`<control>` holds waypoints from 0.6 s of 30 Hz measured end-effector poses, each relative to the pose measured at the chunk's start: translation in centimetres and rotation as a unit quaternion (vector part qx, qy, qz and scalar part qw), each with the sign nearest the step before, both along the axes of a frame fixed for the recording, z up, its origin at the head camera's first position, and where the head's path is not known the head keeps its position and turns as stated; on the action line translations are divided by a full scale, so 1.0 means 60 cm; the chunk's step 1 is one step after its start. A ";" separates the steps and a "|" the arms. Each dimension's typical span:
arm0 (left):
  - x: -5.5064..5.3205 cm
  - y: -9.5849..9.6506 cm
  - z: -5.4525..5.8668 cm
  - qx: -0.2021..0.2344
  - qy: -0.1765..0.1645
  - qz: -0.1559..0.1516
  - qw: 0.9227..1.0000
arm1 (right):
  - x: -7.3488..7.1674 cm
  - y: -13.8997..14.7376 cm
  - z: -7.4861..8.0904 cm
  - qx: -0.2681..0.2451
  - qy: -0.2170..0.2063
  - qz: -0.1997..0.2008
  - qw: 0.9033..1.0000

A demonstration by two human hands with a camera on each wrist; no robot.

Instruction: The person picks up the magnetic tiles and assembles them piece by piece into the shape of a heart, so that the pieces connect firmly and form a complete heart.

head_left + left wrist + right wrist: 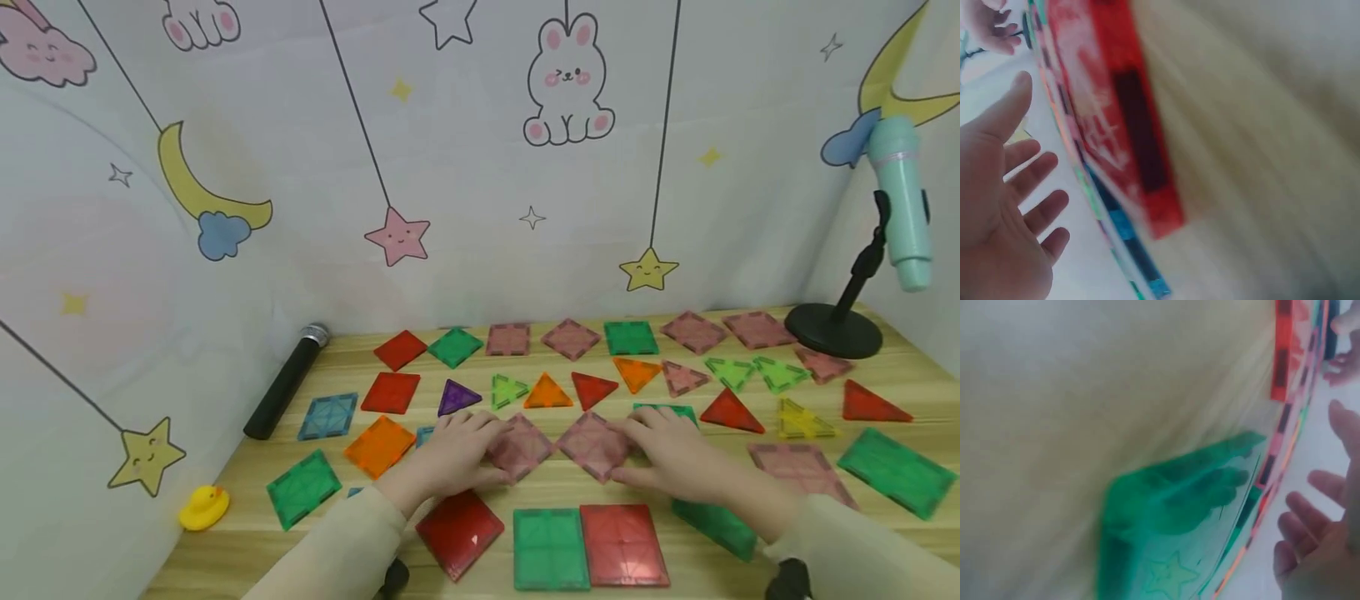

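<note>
Two translucent pink square magnetic tiles lie cornerwise in the middle of the table, their corners meeting or nearly so. My left hand (457,454) is at the outer side of the left pink tile (527,452), fingers loosely bent. On the other side, my right hand (667,448) reaches over the edge of the right pink tile (588,446). Whether the fingertips touch the tiles is unclear. Both wrist views show relaxed, spread fingers with nothing gripped. Nearer me, a green square tile (551,550) and a red square tile (624,546) lie side by side.
A tilted red tile (460,535) lies by my left wrist, a green tile (712,527) below my right. Several coloured squares and triangles fill the back. A black microphone (288,379) and yellow duck (204,508) sit left; a mint microphone (900,200) stands back right.
</note>
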State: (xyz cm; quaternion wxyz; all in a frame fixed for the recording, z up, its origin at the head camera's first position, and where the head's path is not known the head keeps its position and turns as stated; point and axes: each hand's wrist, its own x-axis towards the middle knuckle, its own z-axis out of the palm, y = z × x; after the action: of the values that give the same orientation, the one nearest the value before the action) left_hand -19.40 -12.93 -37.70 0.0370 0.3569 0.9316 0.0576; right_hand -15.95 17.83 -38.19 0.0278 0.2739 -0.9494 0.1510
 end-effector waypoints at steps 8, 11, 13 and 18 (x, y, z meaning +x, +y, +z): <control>-0.015 0.003 -0.008 -0.021 -0.023 0.000 0.999 | -0.024 -0.009 -0.013 0.030 0.004 0.012 0.999; -0.014 0.010 -0.006 -0.012 -0.053 -0.008 0.998 | -0.021 -0.007 -0.010 0.020 0.001 0.028 0.999; -0.011 0.014 -0.003 0.001 -0.077 -0.012 0.997 | -0.020 -0.005 -0.008 0.012 -0.003 0.040 0.999; -0.004 0.023 0.004 0.021 -0.129 -0.009 0.991 | -0.021 0.001 -0.007 -0.004 -0.023 0.061 0.998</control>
State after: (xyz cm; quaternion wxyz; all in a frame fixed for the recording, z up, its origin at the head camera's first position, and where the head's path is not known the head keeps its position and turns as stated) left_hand -19.67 -11.54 -37.48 0.1497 0.3552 0.9146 0.1223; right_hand -17.22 17.86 -38.60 -0.0026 0.3278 -0.9307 0.1622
